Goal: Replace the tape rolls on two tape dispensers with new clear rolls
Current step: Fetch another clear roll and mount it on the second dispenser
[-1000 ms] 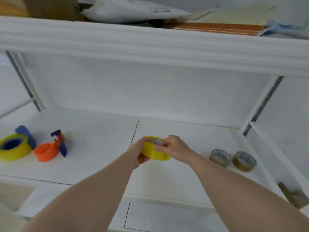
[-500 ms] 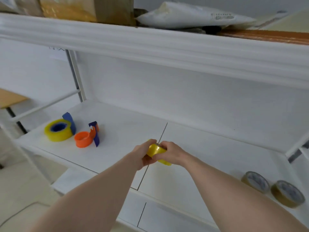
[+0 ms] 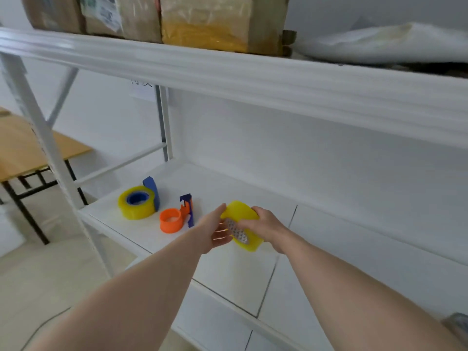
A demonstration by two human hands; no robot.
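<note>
A yellow tape roll (image 3: 241, 216) is held above the white shelf (image 3: 228, 269), tilted so its printed core faces me. My right hand (image 3: 268, 225) grips it from the right side. My left hand (image 3: 215, 230) is at its left edge with fingers fairly straight, touching the roll. To the left on the shelf stand a blue dispenser carrying a yellow roll (image 3: 138, 201) and an orange dispenser (image 3: 174, 219) with a blue blade piece and a bare hub.
The upper shelf beam (image 3: 253, 79) runs overhead with taped cardboard boxes (image 3: 177, 19) and a white bag (image 3: 385, 44) on it. A wooden table (image 3: 22, 145) stands at the left. One clear roll (image 3: 458, 325) shows at the right edge.
The view has swung left, so the dispensers sit nearer the centre and the clear rolls slid to the right edge. The yellow roll has turned in my hands; my left fingers have loosened.
</note>
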